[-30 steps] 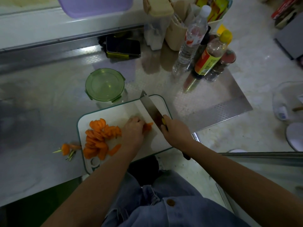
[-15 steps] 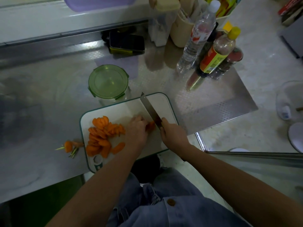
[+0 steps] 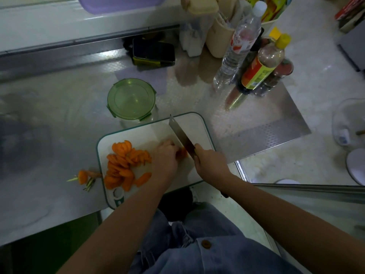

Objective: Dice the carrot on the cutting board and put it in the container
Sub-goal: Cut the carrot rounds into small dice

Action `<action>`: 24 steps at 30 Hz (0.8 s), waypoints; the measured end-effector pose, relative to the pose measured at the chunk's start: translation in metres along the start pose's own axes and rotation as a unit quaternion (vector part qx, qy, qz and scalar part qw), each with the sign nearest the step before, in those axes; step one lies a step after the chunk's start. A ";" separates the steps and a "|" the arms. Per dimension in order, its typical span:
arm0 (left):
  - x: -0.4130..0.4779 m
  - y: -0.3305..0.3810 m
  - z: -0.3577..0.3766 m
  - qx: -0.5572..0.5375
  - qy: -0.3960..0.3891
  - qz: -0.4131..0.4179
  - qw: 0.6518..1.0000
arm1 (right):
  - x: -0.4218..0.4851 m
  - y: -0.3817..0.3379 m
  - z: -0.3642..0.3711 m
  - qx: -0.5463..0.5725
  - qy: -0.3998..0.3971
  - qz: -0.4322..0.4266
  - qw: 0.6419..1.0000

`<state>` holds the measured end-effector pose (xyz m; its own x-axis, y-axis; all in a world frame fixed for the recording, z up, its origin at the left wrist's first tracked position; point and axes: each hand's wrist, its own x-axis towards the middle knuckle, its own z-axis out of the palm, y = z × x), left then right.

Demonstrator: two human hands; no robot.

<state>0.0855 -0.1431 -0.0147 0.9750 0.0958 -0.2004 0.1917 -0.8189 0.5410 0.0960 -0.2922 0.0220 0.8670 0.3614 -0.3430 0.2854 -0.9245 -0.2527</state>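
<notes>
A white cutting board (image 3: 189, 123) with a green rim lies on the steel counter. Several orange carrot slices (image 3: 122, 165) are heaped on its left half. My left hand (image 3: 165, 159) holds down a small remaining carrot piece (image 3: 182, 153) with curled fingers. Just to the right, my right hand (image 3: 210, 165) grips the handle of a cleaver (image 3: 180, 135), whose blade stands against the carrot piece. A round glass container with a green lid (image 3: 131, 98) stands just behind the board, lid on.
The cut-off carrot top (image 3: 84, 177) with green stems lies on the counter left of the board. A dark phone (image 3: 154, 51), a water bottle (image 3: 237, 50), sauce bottles (image 3: 260, 64) and a utensil holder stand at the back right. The counter edge runs just right of the board.
The carrot piece under my left hand has grown shorter. The cleaver and both hands have stayed at the same spot on the board; the camera shifted slightly.
</notes>
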 end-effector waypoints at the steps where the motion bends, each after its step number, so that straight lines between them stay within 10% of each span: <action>1: 0.000 0.001 -0.001 -0.007 0.001 0.003 1.000 | 0.000 -0.001 0.002 0.007 0.002 0.004 1.000; 24: -0.008 0.000 -0.005 -0.052 0.014 0.018 0.998 | -0.005 -0.008 -0.005 -0.005 -0.006 0.001 1.000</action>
<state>0.0786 -0.1408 -0.0095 0.9838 0.0845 -0.1579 0.1662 -0.7593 0.6292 0.0916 -0.2873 0.0302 0.8625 0.3612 -0.3544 0.2879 -0.9263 -0.2432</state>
